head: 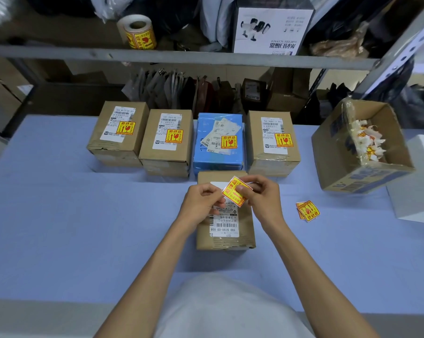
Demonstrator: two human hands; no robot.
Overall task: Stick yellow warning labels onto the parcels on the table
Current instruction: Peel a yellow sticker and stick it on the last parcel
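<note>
A person's view down onto a pale blue surface (60, 191). Both hands meet above a brown parcel (226, 231) lying close to the person. The left hand (201, 203) and right hand (261, 197) together pinch one yellow warning label (235, 191), their fingers (251, 180) curled around its edges, holding it tilted just above the parcel's white shipping slip. Behind, four parcels (168, 140) stand side by side, three brown and one blue, each bearing a yellow label. Spare labels (308, 211) lie on the surface to the right, near an open carton (367, 176) holding crumpled scraps. A roll of labels (139, 31) sits on the shelf (60, 51) above.
</note>
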